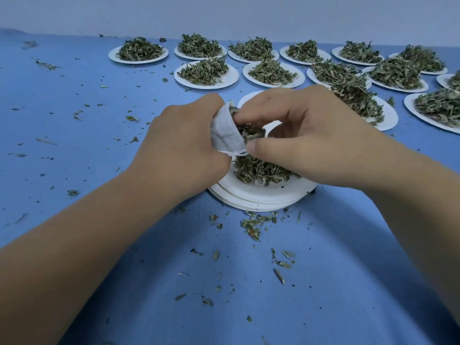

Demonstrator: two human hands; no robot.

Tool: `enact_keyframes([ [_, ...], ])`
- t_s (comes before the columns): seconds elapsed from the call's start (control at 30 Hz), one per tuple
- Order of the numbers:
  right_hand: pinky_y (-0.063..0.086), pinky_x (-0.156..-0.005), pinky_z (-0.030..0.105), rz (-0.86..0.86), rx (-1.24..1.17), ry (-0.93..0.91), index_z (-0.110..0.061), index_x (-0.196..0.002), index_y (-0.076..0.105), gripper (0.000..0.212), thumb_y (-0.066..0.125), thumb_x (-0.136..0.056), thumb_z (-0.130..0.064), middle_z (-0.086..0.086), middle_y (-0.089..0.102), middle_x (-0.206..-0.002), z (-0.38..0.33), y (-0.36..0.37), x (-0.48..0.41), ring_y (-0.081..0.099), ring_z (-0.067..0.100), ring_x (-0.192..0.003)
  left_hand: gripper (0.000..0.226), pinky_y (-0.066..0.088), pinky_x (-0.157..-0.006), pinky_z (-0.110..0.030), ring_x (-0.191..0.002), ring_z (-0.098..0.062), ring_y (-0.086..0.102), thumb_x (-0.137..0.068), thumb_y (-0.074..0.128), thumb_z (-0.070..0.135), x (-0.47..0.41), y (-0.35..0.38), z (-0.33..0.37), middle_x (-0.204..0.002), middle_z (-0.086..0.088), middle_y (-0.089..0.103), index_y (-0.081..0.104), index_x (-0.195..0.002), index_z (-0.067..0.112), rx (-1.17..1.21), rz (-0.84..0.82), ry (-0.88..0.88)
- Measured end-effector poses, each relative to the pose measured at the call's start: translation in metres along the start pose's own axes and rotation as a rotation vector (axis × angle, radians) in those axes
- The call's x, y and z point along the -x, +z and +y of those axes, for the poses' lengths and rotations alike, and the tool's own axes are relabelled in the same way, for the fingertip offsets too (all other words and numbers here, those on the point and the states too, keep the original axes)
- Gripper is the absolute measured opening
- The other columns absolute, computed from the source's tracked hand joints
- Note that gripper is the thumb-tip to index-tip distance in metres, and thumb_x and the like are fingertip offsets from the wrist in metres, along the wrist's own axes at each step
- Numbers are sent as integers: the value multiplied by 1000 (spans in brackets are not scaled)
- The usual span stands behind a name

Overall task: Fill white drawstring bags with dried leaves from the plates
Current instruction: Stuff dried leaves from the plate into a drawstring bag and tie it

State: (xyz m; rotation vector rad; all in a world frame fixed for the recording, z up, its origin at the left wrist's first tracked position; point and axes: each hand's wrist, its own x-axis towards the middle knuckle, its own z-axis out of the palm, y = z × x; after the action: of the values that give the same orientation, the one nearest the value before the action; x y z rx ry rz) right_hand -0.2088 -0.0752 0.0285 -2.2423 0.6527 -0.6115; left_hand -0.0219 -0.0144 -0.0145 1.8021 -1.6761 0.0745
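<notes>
Mouth of bag (pixel 224 131) opens rightward toward right grip (pixel 298 135), pinching dried leaves (pixel 252 134) into it; left grip (pixel 179 141) clutches bag.

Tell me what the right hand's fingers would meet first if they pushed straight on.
Probably the dried leaves in the mouth of the white bag, which the left hand holds; depth is unclear.

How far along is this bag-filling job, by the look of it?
Early to midway, I'd guess. Done: a stack of emptied plates sits under the near plate. In hand: the left hand holds a white bag while the right hand tucks dried leaves into its mouth. Left: some leaves on that plate, and many heaped plates behind.
</notes>
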Motion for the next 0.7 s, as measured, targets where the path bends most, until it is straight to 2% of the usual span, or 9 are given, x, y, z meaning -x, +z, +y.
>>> enact_keyframes([
  [0.03,55,-79,29,1,14,-6,-23,-107,79,29,72,-89,-2,-7,72,-102,0,-1,0,67,9,-95,22,32,-47,-34,-57,-16,45,-65,60,25,0,0,1,-61,2,46,42,-78,23,3,-5,-4],
  [0.13,57,-86,27,66,15,-14,-20,-101,81,22,73,-89,-3,-10,75,-98,2,-2,-1,70,4,-93,21,32,-47,-32,-56,-12,46,-68,59,29,1,-1,2,-61,5,46,42,-78,24,-19,-13,52],
  [0.3,61,-81,38,233,-43,-3,-23,-84,77,18,84,-80,-8,-6,76,-81,2,3,-3,74,10,-80,18,37,-49,-32,-58,-10,47,-72,58,34,1,-1,3,-62,7,47,46,-82,25,-10,-15,114],
  [0.43,55,-67,21,326,19,-29,-12,-78,71,14,85,-75,-11,-8,71,-74,3,11,-5,71,5,-70,21,42,-48,-39,-57,-18,50,-74,65,25,0,1,1,-63,5,49,51,-89,22,-44,4,142],
  [0.5,50,-66,15,334,33,-53,-10,-78,69,14,82,-74,-9,-8,71,-76,2,15,-4,71,5,-72,25,42,-48,-40,-56,-19,48,-72,68,20,0,3,0,-62,5,47,48,-87,24,-48,-20,159],
  [0.57,51,-67,13,316,-1,-58,-10,-80,68,15,81,-75,-5,-6,71,-80,2,16,-4,72,6,-74,27,37,-45,-35,-53,-15,45,-70,66,23,0,3,0,-59,6,44,42,-82,27,-41,-27,171],
  [0.7,56,-76,17,133,-201,-64,-9,-90,70,22,75,-81,10,-1,74,-90,2,10,-2,75,9,-86,26,28,-47,-29,-53,-9,44,-65,60,30,-1,-2,0,-58,8,43,39,-79,31,-5,-23,137],
])
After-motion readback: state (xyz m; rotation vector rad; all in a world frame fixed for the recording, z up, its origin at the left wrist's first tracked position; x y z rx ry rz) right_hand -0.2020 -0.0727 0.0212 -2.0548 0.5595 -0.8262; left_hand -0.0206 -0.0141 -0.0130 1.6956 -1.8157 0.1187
